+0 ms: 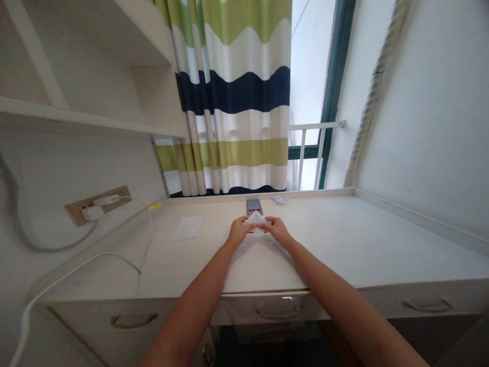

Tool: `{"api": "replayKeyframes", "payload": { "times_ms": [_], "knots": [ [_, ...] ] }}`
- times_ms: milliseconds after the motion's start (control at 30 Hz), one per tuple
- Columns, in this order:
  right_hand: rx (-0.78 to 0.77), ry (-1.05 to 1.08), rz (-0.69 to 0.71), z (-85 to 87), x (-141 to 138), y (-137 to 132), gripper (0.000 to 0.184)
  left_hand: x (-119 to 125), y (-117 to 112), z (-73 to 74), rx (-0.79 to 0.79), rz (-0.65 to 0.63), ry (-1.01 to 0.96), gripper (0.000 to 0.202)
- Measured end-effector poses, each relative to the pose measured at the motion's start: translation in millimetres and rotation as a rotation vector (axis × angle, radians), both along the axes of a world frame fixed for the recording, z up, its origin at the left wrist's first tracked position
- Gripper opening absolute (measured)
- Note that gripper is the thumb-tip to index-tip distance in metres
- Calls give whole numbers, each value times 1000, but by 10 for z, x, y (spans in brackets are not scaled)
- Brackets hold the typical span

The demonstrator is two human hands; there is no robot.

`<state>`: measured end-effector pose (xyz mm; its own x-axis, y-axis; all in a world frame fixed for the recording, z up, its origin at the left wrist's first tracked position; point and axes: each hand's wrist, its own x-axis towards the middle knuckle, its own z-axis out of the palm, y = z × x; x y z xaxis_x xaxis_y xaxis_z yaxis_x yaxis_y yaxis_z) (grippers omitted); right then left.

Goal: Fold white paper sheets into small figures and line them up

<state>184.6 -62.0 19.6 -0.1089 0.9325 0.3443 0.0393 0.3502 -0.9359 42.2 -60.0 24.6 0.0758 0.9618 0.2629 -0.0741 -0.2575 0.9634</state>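
Between my two hands is a piece of folded white paper (256, 218), its top coming to a peak with a crease down the middle. My left hand (238, 230) grips its left side, fingers closed round the edge. On the right side my right hand (279, 231) pinches it in the same way. The paper is held up above the desk (263, 265). Just behind it a phone (253, 205) lies on the desk, its lower part hidden by the paper and hands.
A stack of white paper sheets (188, 228) lies to the left. A crumpled clear wrapper (279, 200) is near the back edge. White cables (110, 254) run from a wall socket (97, 205) across the left side. Shelves (91, 120) overhang the left; a striped curtain (244, 122) hangs behind.
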Motion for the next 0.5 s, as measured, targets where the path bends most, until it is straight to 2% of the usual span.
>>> {"api": "replayKeyframes", "payload": {
  "times_ms": [100, 300, 500],
  "knots": [
    [-19, 11, 8, 1, 24, 5, 27, -4, -10, 8, -35, -34, -20, 31],
    [-176, 174, 104, -16, 96, 41, 26, -51, 6, 3, -123, -190, -97, 30],
    [-188, 222, 182, -47, 176, 116, 25, -97, 32, -2, -141, -281, -158, 28]
  ]
}}
